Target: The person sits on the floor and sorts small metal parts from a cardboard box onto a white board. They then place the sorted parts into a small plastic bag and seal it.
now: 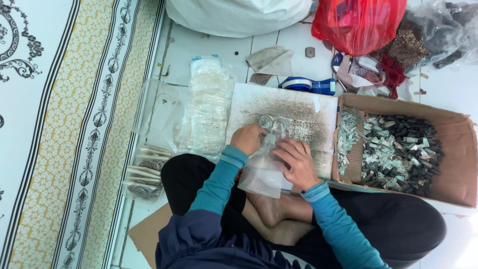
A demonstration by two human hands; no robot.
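Note:
My left hand point(247, 139) pinches the top of a small clear plastic bag point(262, 174) at the near edge of a stained white board point(298, 117). Round metal pieces point(267, 121) lie on the board just beyond its fingers. My right hand point(298, 163) grips the same bag from the right, fingers curled over the plastic. The bag hangs down over my crossed legs and bare foot point(271, 209). What is inside the bag is too unclear to tell.
A cardboard box point(458, 159) of several small dark and pale green parts stands at right. Stacks of clear bags point(206, 109) and filled packets point(144, 174) lie at left. A red plastic bag point(358, 22), white sack point(239, 15), tape roll point(306, 84) and patterned mat point(64, 134) surround me.

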